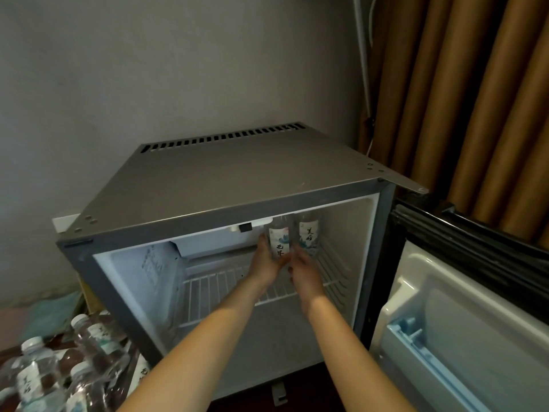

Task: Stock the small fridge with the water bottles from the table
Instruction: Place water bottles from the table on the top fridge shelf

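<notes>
Both bare forearms stretch forward, the left from 7 o'clock and the right from 5 o'clock, converging toward 12. The left hand (pixel 265 261), palm turned inward, has its grip cupped round a bottle (pixel 279 237). The right hand (pixel 303 273) shows its back, fingers hidden.

Both forearms (pixel 208 337) are bare, and a thumbnail on the right hand (pixel 306 276) looks darkly painted, though blurred.
</notes>
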Demonstrator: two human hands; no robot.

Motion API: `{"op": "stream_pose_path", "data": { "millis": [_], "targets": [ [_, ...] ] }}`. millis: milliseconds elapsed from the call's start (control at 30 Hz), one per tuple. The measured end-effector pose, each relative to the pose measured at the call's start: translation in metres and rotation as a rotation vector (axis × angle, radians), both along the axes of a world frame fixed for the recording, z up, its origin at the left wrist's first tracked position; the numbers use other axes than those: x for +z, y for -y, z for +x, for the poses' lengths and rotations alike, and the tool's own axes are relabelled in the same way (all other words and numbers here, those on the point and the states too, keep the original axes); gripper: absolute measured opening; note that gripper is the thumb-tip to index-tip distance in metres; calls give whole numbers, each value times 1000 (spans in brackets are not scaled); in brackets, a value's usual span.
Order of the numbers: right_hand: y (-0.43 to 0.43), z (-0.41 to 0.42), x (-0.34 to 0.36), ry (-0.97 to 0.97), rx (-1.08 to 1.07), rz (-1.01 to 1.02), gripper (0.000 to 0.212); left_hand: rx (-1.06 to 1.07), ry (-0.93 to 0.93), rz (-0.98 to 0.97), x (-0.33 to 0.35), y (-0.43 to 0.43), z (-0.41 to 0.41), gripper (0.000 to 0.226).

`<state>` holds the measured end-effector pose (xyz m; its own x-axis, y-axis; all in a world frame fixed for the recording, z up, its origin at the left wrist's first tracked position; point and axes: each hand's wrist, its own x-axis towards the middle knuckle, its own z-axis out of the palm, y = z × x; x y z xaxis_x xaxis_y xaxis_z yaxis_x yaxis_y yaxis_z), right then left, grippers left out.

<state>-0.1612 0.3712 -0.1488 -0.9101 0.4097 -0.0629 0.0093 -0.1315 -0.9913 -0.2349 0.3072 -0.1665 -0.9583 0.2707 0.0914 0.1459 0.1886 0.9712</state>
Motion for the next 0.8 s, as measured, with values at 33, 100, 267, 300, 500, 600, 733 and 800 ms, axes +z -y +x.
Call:
{"op": "stream_pose_path", "data": {
  "millis": [33, 100, 267, 300, 500, 600, 733, 800],
  "targets": [
    [-1, -1, 0, -1, -6, -13, 39, 5, -7, -8, -1, -1, -1, 64],
    [-2, -2, -1, -7, -16, -44, 38, 3, -9, -20, -1, 0, -2, 64],
    [-3, -4, -3, -11, -32, -92, 38, 30, -47, -92, -1, 0, 0, 69],
    [-3, -4, -3, -13, -33, -94, 38, 51, -63, -117, -1, -1, 0, 70],
    [-4, -7, -4, -4, -16, -159, 39, 106, -77, -217, 2, -2, 2, 67],
    [-4, -6, -4, -17, -25, -161, 39, 112, -71, -230, 4, -2, 4, 65],
    [-2, -4, -3, -17, -32, -172, 38, 151, -84, -266, 4, -3, 8, 63],
    [-1, -3, -3, -18, -38, -176, 38, 156, -76, -268, 3, -4, 9, 62]
  ]
}}
